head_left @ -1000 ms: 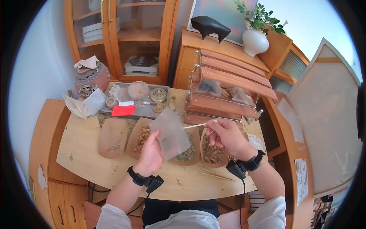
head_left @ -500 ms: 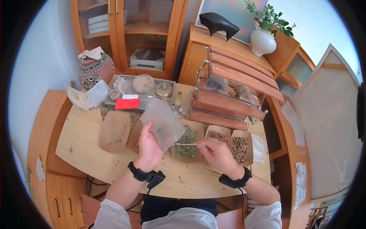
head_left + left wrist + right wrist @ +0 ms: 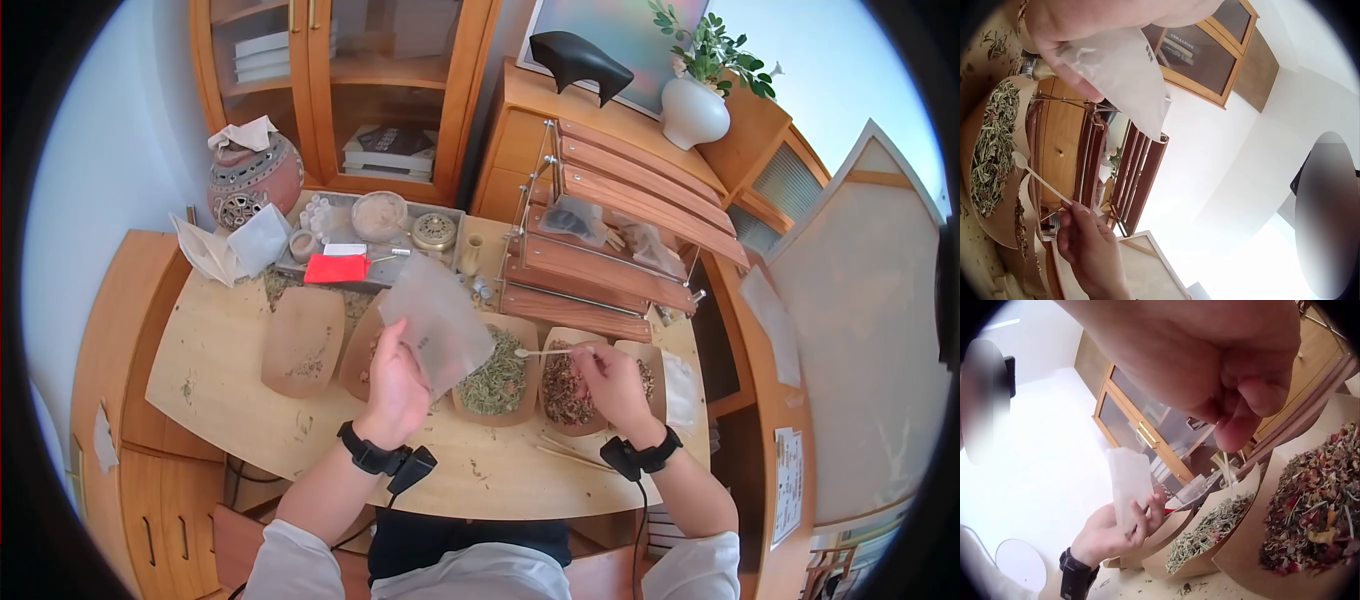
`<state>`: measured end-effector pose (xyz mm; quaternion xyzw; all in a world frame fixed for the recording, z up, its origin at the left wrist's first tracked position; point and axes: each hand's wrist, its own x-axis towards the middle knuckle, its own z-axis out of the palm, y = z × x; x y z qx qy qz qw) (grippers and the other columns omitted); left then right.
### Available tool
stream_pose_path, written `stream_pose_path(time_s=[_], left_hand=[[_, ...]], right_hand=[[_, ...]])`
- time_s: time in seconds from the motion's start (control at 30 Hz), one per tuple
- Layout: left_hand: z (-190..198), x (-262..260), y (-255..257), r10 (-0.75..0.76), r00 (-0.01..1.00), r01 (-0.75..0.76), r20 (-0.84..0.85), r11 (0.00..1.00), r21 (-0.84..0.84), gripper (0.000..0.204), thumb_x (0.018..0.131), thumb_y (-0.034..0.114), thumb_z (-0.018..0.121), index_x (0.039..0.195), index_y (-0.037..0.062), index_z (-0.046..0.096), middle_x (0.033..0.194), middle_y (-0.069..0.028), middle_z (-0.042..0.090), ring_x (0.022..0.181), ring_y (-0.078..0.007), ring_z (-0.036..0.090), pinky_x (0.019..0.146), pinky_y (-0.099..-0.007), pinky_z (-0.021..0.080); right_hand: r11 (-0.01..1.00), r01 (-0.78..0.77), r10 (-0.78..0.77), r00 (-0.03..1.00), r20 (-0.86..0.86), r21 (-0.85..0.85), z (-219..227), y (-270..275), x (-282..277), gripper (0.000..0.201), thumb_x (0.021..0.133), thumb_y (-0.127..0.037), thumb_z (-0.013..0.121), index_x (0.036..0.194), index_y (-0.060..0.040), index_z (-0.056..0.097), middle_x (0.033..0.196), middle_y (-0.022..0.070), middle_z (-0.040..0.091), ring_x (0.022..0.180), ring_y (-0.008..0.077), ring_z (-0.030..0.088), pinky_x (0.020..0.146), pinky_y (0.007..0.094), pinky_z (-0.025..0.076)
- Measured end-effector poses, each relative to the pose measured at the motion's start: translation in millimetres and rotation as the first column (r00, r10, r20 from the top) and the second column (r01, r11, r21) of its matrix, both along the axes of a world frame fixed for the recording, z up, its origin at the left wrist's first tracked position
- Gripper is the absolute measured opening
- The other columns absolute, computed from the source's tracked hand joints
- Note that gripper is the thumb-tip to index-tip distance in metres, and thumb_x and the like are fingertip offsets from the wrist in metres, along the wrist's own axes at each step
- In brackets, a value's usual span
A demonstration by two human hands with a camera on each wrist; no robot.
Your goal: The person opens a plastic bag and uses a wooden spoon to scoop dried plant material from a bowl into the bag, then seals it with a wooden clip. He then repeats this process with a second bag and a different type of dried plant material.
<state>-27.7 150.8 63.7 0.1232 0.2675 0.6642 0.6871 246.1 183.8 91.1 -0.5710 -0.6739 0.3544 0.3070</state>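
Observation:
My left hand (image 3: 393,390) holds a translucent white bag (image 3: 437,322) tilted above the table, thumb against its side. In the left wrist view the bag (image 3: 1124,78) hangs from the fingers. The right hand (image 3: 617,388) pinches a thin pale spoon (image 3: 548,352) by its handle. Its small bowl lies over the right rim of a paper tray of dried green herbs (image 3: 490,372). Below the right hand is a paper tray of mixed red and brown dried petals (image 3: 566,395). In the right wrist view that mix (image 3: 1316,512) fills the lower right.
Further paper trays stand in the row, one at the left (image 3: 302,345) with few scraps. Behind are a grey tray (image 3: 370,278) with small containers, a red packet (image 3: 337,268) and a slatted wooden rack (image 3: 580,270). Thin sticks (image 3: 575,450) lie near the front.
The spoon went from beside the bag down over the green herbs, then right to that tray's edge. The left hand keeps the bag in nearly the same place. The head view shifted slightly.

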Motion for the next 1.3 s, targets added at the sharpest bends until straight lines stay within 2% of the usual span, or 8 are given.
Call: stream_pose_path(time_s=[0.17,0.27,0.37,0.47,0.83,1.07,1.13,1.3], left_hand=[[-3.3,1.3,1.6,-0.01,1.0,0.01,0.005,1.0,0.003,0.053,0.101,0.037,0.043,0.143,0.0067,0.04,0.139,-0.0077,0.051,0.129,-0.024,0.049,0.11,-0.0416,0.037],[-5.0,1.5,2.9,-0.013,1.0,0.013,0.0,1.0,-0.003,0.053,0.101,0.038,0.043,0.144,0.0066,0.039,0.139,-0.0081,0.052,0.128,-0.0243,0.05,0.11,-0.042,0.037],[-3.4,1.9,2.5,-0.012,1.0,0.012,-0.009,1.0,-0.009,0.053,0.101,0.037,0.042,0.144,0.0064,0.039,0.139,-0.0083,0.052,0.129,-0.0244,0.049,0.11,-0.0422,0.037],[-4.7,1.2,3.4,-0.013,1.0,0.013,-0.014,1.0,-0.006,0.053,0.102,0.037,0.041,0.145,0.0062,0.038,0.14,-0.0083,0.051,0.13,-0.0243,0.049,0.111,-0.0421,0.037],[-7.3,0.4,2.7,-0.045,0.998,0.045,-0.052,0.999,-0.003,0.053,0.101,0.041,0.042,0.144,0.0091,0.039,0.14,-0.0062,0.051,0.127,-0.0228,0.05,0.105,-0.043,0.042],[-6.0,1.1,2.7,-0.049,0.998,0.049,-0.04,0.999,0.01,0.053,0.102,0.038,0.04,0.145,0.0079,0.038,0.141,-0.0069,0.05,0.129,-0.0228,0.049,0.107,-0.0423,0.041],[-2.4,2.0,1.6,-0.051,0.998,0.051,-0.022,0.999,0.002,0.053,0.103,0.035,0.038,0.146,0.0051,0.036,0.143,-0.0084,0.049,0.132,-0.0235,0.047,0.112,-0.0407,0.036],[-4.4,2.6,1.5,-0.07,0.996,0.069,-0.049,0.997,-0.023,0.053,0.102,0.037,0.041,0.146,0.0073,0.036,0.142,-0.0075,0.049,0.13,-0.0233,0.049,0.108,-0.0434,0.04]], right_hand=[[1.0,-0.002,0.002,1.0,-0.013,-0.027,-12.3,9.7,10.2,0.025,0.1,-0.016,0.053,0.104,0.0044,0.067,0.074,0.0065,0.065,0.054,0.012,0.061,0.052,0.027,0.048],[0.983,-0.061,0.052,0.997,-0.057,-0.176,-18.1,14.9,6.2,0.024,0.102,-0.017,0.052,0.107,0.0018,0.066,0.081,0.0042,0.064,0.059,0.0089,0.059,0.051,0.0231,0.045],[0.907,-0.085,0.007,0.983,-0.186,-0.413,-16.0,20.2,-2.4,0.024,0.102,-0.018,0.051,0.106,0.0004,0.066,0.083,0.0032,0.062,0.059,0.0085,0.058,0.049,0.0211,0.042],[0.839,-0.104,-0.062,0.957,-0.284,-0.534,-20.1,25.9,-4.7,0.023,0.102,-0.019,0.051,0.105,-0.0004,0.065,0.086,0.0022,0.06,0.06,0.0086,0.057,0.046,0.0199,0.039],[0.765,-0.183,-0.141,0.888,-0.437,-0.617,-24.9,30.6,-4.7,0.02,0.101,-0.015,0.052,0.102,0.0017,0.062,0.086,0.0038,0.058,0.059,0.0096,0.055,0.042,0.0213,0.036],[0.744,-0.208,-0.166,0.863,-0.477,-0.635,-18.7,28.3,-3.4,0.019,0.101,-0.014,0.052,0.102,0.0021,0.061,0.086,0.0035,0.059,0.059,0.01,0.055,0.042,0.0216,0.035],[0.754,-0.226,-0.161,0.847,-0.507,-0.617,-14.3,28.2,0.6,0.019,0.101,-0.015,0.052,0.102,0.0017,0.061,0.086,0.0028,0.059,0.06,0.0099,0.055,0.043,0.0212,0.034],[0.811,-0.199,-0.181,0.808,-0.56,-0.55,23.5,29.7,7.0,0.02,0.102,-0.018,0.052,0.101,-0.0008,0.062,0.082,0.0009,0.059,0.062,0.0092,0.055,0.046,0.0213,0.035]])
